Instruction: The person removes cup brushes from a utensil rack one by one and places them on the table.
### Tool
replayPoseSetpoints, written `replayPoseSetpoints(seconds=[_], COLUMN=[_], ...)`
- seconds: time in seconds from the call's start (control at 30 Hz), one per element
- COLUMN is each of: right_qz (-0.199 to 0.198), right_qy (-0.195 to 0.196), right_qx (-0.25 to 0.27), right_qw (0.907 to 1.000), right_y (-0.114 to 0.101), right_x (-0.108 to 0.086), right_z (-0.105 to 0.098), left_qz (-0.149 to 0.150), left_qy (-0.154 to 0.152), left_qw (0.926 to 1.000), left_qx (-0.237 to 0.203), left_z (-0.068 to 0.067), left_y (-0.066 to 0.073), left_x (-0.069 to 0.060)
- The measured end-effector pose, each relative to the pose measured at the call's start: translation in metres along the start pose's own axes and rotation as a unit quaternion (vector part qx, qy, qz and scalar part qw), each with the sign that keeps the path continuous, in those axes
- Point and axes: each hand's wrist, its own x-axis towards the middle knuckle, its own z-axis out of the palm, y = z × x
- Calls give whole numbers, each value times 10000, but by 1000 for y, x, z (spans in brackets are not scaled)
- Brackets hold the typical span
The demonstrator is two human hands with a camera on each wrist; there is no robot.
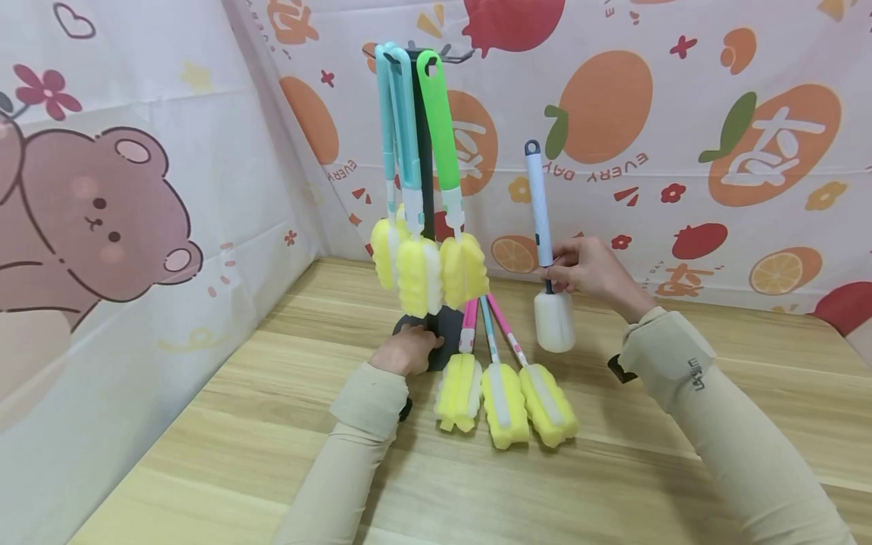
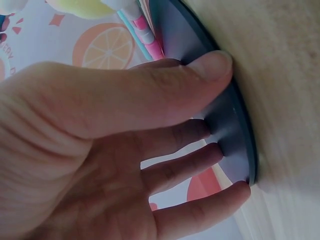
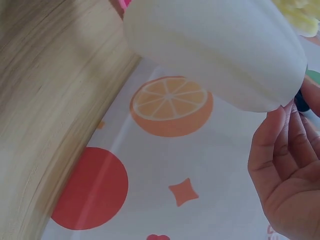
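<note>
Just above the tabletop [image 1: 640, 454], a white sponge brush [image 1: 554, 325] stands nearly upright, its dark neck pinched by the right hand [image 1: 587, 269]. Handling this 1 brush seems the step in hand; the next move calls for keeping its sponge clear of 3 yellow brushes [image 1: 504, 409] and the stand [image 1: 427, 170] steady. The left hand [image 1: 407, 350], fingers spread, presses the base [image 1: 450, 337]. Bunched teal handles [image 1: 407, 129] hang beside 1 green handle [image 1: 441, 129]; their count is hard to tell.
</note>
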Motion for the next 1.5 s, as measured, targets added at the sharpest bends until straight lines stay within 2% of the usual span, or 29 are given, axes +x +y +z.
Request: replayPoseSetpoints(seconds=[0.23, 0.63, 0.97, 1.5], right_qz=[-73, -143, -88, 137], right_qy=[-87, -331, -646, -891], right_qx=[-138, -272, -417, -584], right_qw=[9998, 9990, 9970, 9942], right_y=[4, 10, 14, 22], right_x=[0, -1, -3, -4], right_z=[-1, -1, 2, 6], left_qz=[38, -118, -78, -152], left_qy=[17, -96, -60, -78], left_qw=[10000, 9998, 9999, 9998], left_qx=[-23, -135, -86, -88], left_z=[0, 0, 1, 0], left_y=[1, -1, 0, 1], left_x=[0, 2, 2, 0])
